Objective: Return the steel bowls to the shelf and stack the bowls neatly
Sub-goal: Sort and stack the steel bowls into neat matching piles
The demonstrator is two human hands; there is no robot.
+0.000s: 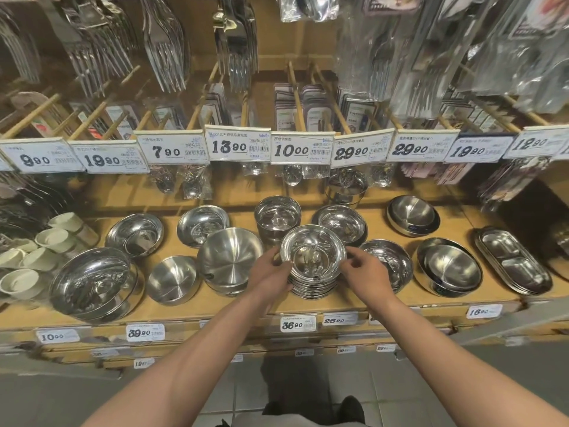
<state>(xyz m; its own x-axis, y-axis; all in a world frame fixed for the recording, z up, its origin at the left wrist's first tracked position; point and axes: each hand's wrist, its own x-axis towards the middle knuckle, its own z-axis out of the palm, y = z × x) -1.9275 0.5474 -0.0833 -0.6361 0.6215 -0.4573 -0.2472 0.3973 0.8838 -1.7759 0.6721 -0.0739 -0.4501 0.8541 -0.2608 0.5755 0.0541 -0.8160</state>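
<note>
Left hand (271,272): curled against the left side of the stack of steel bowls (313,272), thumb at the top rim, fingers on the lower rims. It grips the stack. Right hand (365,272): at the right side of the same stack, fingers loosely bent, fingertips at or just off the top bowl's rim. Whether they actually touch cannot be told; no firm pinch is visible.

Task item: the stack stands on the wooden shelf (385,298), near its front edge and about centre. The top bowl (312,252) sits mouth-up and looks slightly off-line with the rims beneath.

Surroundings: just left of the stack, touching or nearly so, a brushed bowl (229,257). Behind it, a tall stack of cups (277,218) and another bowl stack (341,224). To the right, partly behind the right hand, a shallow dish stack (389,263). Further right, nested bowls (449,266) and divided trays (514,261). Far left, a large bowl (92,280) and white cups (52,240). Price tags (298,323) line the shelf edge.

Assessment: stacking appears nearly finished; final alignment remains.

Risks: the stack is close to the front edge, so a push from one side only could slide it off onto the floor. Polished rims are slippery, and an unseated top bowl may skate off. Close neighbours on both sides could be knocked by a wrist.
</note>
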